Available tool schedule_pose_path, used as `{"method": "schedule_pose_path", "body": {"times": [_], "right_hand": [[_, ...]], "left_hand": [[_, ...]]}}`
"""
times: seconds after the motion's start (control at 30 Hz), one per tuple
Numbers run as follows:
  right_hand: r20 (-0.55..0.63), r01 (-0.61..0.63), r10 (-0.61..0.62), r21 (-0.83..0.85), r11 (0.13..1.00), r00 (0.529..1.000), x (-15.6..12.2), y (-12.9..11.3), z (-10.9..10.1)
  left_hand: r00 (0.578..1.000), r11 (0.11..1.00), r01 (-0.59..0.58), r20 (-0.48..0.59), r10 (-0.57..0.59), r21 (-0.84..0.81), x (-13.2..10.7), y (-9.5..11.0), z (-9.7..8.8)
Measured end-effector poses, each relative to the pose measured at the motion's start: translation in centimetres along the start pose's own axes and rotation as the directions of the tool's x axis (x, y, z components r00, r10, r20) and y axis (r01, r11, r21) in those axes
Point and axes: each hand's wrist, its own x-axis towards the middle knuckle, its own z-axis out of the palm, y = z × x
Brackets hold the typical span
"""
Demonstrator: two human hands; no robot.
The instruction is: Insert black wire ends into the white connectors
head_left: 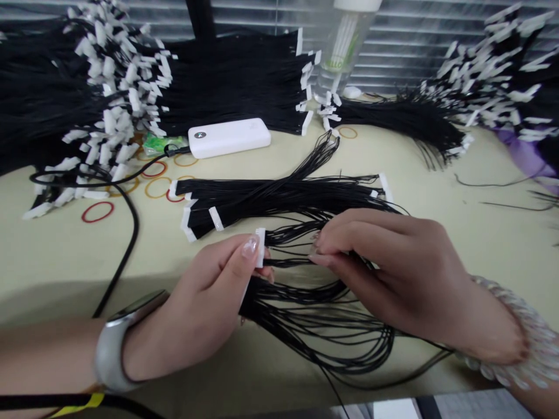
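Note:
My left hand [205, 297] pinches a small white connector [260, 247] at the end of a black wire, thumb on top. My right hand [393, 279] is closed over thin black wires [305, 314] just to the right of it, fingertips pressed together on the strands. The loose wires loop in a tangle below both hands. Behind them lies a straight bundle of black wires with white end tags [279, 198] on the beige table [52, 256].
Big heaps of black wires with white tags fill the back left [109, 87] and back right [480, 81]. A white power bank [229, 137] with a black cable [126, 233], coloured rubber bands [96, 212], and a clear bottle [345, 46] stand behind.

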Motion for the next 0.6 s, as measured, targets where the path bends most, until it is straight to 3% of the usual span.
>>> {"method": "schedule_pose_path", "body": {"times": [0.33,0.6], "right_hand": [[0.079,-0.051,0.052,-0.011,0.999,0.995,-0.05,-0.06,-0.17],[0.164,-0.050,0.045,0.028,0.998,0.985,0.12,0.32,-0.27]], "left_hand": [[0.995,0.996,0.069,0.083,-0.063,-0.062,0.05,0.16,0.00],[0.996,0.991,-0.077,0.056,0.071,0.108,0.11,0.11,-0.14]]}}
